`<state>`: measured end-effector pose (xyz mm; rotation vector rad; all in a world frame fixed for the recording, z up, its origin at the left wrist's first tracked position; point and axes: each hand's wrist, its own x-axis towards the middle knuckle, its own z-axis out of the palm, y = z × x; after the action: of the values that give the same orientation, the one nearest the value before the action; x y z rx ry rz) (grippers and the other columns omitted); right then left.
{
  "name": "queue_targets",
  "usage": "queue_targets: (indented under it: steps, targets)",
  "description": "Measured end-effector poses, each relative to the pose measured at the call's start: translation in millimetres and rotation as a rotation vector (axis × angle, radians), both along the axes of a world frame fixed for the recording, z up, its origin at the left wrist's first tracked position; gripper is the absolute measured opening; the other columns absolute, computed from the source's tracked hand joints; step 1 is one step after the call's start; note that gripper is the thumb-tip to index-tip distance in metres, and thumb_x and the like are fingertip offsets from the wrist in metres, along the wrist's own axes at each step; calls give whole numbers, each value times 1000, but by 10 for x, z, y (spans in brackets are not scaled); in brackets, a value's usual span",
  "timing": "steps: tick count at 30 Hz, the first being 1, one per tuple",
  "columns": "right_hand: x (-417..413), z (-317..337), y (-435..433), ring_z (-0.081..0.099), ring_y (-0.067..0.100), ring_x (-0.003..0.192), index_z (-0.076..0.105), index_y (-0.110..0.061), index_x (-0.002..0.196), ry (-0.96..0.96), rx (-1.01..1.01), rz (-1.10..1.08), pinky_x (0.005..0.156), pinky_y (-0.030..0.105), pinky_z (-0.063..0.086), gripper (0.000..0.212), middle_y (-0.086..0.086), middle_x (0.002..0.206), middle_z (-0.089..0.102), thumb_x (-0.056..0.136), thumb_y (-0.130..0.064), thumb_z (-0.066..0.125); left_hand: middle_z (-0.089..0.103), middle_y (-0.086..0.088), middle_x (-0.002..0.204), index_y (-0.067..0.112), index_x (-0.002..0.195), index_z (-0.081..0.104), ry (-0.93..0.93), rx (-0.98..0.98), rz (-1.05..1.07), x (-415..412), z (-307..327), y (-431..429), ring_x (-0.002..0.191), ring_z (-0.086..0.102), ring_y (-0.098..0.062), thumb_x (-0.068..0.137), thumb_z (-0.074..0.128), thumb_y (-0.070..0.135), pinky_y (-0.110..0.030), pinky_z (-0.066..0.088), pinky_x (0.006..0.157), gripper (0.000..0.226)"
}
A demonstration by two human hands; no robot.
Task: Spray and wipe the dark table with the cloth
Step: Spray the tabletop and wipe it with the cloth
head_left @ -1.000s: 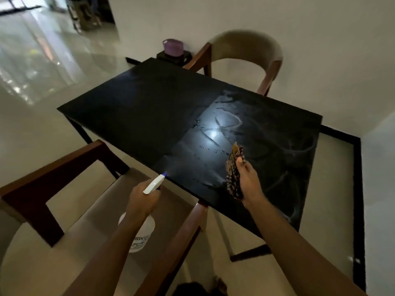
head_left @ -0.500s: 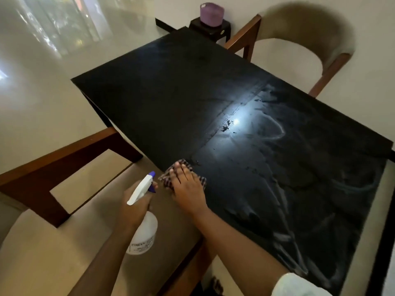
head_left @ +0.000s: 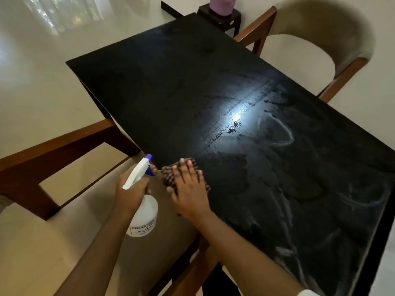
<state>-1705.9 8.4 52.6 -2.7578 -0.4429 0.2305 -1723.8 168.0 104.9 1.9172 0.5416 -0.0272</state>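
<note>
From the head view, the cloth [head_left: 168, 177], a dark checked rag, lies on the near edge of the dark counter [head_left: 171, 92], flat under the right hand [head_left: 189, 189]. That hand's fingers are spread and straight, pressing the cloth down rather than pinching it. The left hand [head_left: 130, 193] is just beside it but off the counter, over the seat of the near chair [head_left: 53, 150]. It is curled round the neck of the spray bottle [head_left: 145, 216], whose blue nozzle tips up towards the counter edge.

The counter's long axis runs from the person's near right away to the far left. The right half, ahead and to the right of the cloth, shows pale swirled smears and wet beads under a glare of light. The left half looks dull and unmarked. To my eye the next stroke goes forward and leftward from the cloth, and the right hand is the one placed for it.

A second chair [head_left: 320, 24] stands at the far side. Beyond the far corner a purple pot [head_left: 221, 4] sits on a small dark stand [head_left: 222, 18]. The pale floor [head_left: 32, 71] is glossy.
</note>
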Motion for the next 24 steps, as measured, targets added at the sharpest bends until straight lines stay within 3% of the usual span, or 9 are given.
queue_targets:
  steps: [4, 7, 11, 13, 18, 21, 24]
  targets:
    - [57, -37, -200, 8, 21, 147, 30, -19, 148, -80, -56, 6, 117, 49, 2, 64, 5, 159, 17, 95, -54, 30, 58, -22, 82, 2, 123, 54, -18, 16, -10, -6, -8, -49, 62, 57, -20, 89, 54, 2, -11, 48, 48, 33]
    - [249, -69, -724, 25, 29, 143, 46, -8, 139, -203, -131, -280, 114, 53, 14, 68, 14, 152, 33, 91, -53, 32, 58, -19, 78, 5, 124, 53, -25, 12, 12, -18, 6, -69, 60, 56, -20, 91, 53, 3, -9, 46, 46, 33]
    - [438, -52, -1073, 9, 30, 147, 29, -4, 147, -77, -141, -550, 118, 51, 8, 69, 16, 158, 15, 95, -48, 35, 59, -18, 79, 4, 125, 52, -5, 4, 29, -34, 52, -78, 58, 55, -20, 90, 54, 3, -9, 45, 46, 35]
    - [397, -55, -865, 11, 32, 146, 26, -7, 149, -97, -114, -461, 118, 51, 8, 73, 17, 157, 18, 93, -53, 32, 60, -18, 80, 5, 125, 51, 6, -23, 60, -37, 73, -61, 58, 56, -20, 90, 56, 4, -10, 46, 45, 36]
    - [119, -43, -125, -2, 27, 147, 16, -19, 152, -44, -64, 111, 118, 52, 1, 70, 9, 160, 8, 94, -57, 31, 58, -17, 71, 4, 121, 54, -10, 26, 53, -23, 122, -68, 57, 55, -18, 88, 57, 7, -14, 45, 48, 33]
    - [220, -64, -208, 12, 24, 147, 29, -15, 148, -84, -40, 69, 118, 51, 12, 65, 8, 158, 21, 94, -51, 30, 58, -16, 69, 2, 120, 54, -17, 34, 58, 19, 152, -95, 56, 55, -17, 89, 55, 5, -17, 45, 50, 31]
    - [505, -89, -742, 29, 31, 141, 44, -9, 140, -139, -82, -261, 112, 53, 22, 64, 15, 150, 37, 90, -47, 36, 58, -10, 71, -1, 114, 57, -23, 15, 43, 57, 203, -142, 55, 57, -14, 90, 54, 3, -12, 46, 48, 24]
